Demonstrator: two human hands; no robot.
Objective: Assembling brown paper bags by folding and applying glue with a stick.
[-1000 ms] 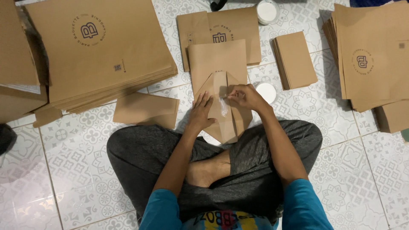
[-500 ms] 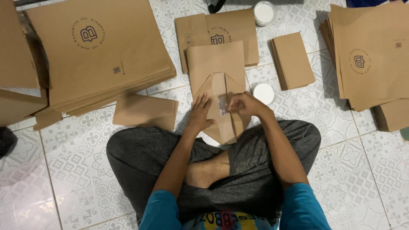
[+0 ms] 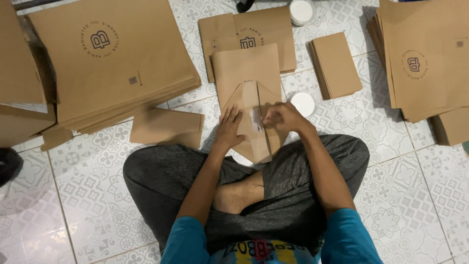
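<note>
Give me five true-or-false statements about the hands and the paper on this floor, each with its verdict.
1. The left hand lies flat on the half-folded brown paper bag. True.
2. The right hand is raised clear of that bag. False: it is on its centre fold.
3. A round white lid lies right of the bag. True.
4. The big stack of brown sheets is white. False: brown.
5. The person sits on a patterned tile floor. True.

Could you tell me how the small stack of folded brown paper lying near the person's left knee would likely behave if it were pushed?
The folded brown paper stack lies flat on glossy tile floor, so it would probably slide easily. It looks thin and light, likely floppy when lifted. Its loose layers may fan apart.
</note>
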